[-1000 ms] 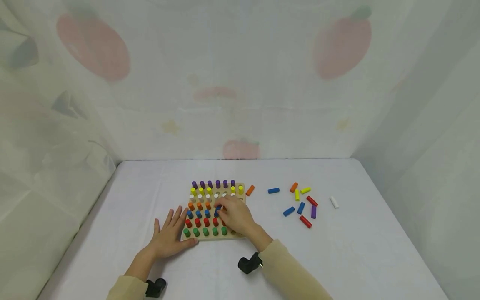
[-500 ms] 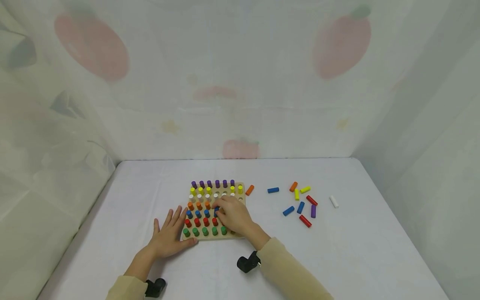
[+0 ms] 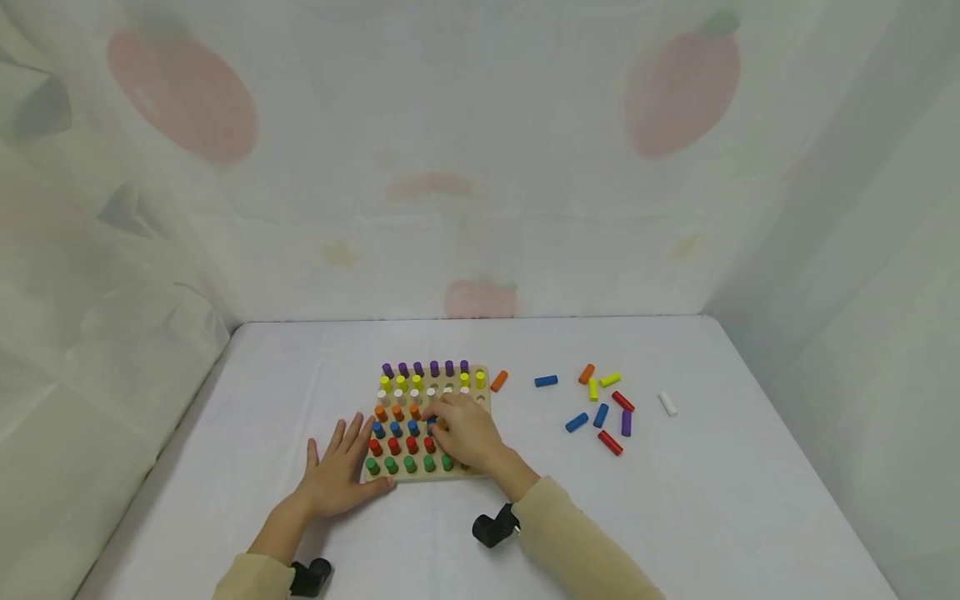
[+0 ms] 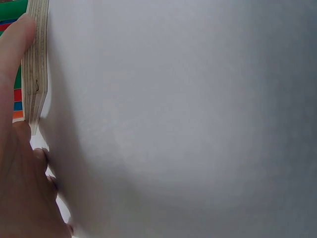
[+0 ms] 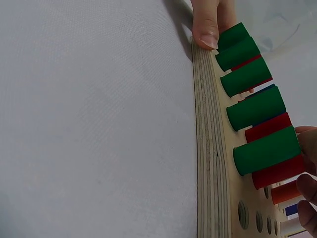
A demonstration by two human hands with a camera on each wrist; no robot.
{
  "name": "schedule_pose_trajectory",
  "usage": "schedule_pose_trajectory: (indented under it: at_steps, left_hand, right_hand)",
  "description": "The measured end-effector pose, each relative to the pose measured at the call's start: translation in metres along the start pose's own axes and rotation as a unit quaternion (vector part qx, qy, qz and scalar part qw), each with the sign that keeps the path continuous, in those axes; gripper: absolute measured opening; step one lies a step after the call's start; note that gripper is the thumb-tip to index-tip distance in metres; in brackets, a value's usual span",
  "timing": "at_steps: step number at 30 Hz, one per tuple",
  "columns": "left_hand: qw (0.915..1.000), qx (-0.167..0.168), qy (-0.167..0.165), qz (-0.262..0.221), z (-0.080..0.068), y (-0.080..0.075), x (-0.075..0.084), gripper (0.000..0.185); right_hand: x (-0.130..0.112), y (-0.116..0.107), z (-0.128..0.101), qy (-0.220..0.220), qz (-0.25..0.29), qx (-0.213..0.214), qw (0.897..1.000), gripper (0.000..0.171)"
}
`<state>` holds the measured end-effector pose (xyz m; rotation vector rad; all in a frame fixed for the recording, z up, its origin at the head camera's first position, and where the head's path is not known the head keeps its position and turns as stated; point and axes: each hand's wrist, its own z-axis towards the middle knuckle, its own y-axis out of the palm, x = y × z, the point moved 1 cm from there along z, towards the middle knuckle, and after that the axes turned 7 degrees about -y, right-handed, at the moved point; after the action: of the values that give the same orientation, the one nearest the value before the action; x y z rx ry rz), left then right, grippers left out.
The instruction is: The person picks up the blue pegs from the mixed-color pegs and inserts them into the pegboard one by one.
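Observation:
A wooden pegboard (image 3: pixel 420 477) carries rows of coloured pegs standing in its holes. In the head view, my right hand (image 3: pixel 468 432) is over its middle and pinches a blue peg (image 3: pixel 431 422) at the row of blue pegs. That hand's fingers (image 5: pixel 308 191) also show in the right wrist view, behind green pegs (image 5: pixel 267 148) and red ones. My left hand (image 3: pixel 339 475) lies with fingers spread along the board's left edge, the thumb (image 4: pixel 17 37) against its front edge. The right hand hides part of the board's right half.
Loose pegs lie on the white-covered table (image 3: pixel 720 500) to the right: several blue, yellow, red and orange ones, a purple peg (image 3: pixel 626 423) and a white peg (image 3: pixel 667 404). An orange peg (image 3: pixel 499 381) is right beside the board.
The right hand has shifted slightly left and down with the blue peg, which shows less above the board. The left hand and the loose pegs stay in place.

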<state>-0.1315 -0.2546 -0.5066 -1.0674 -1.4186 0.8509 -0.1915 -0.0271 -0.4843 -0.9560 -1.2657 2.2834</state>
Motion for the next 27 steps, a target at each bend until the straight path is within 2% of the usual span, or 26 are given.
schedule_pose_trajectory:
  at_steps: [8,27]
  left_hand:
    - [1.0000,-0.002,0.001,0.004,-0.0007,-0.0006,-0.0007,0.104]
    - [1.0000,0.000,0.001,0.008,0.0013,0.0026,-0.0026,0.105]
  right_hand:
    - [-0.0017,0.0016,-0.0007,0.012,-0.011,-0.023,1.000,0.013]
    - [-0.0011,-0.0019,-0.0023,0.011,0.020,-0.020,1.000,0.015]
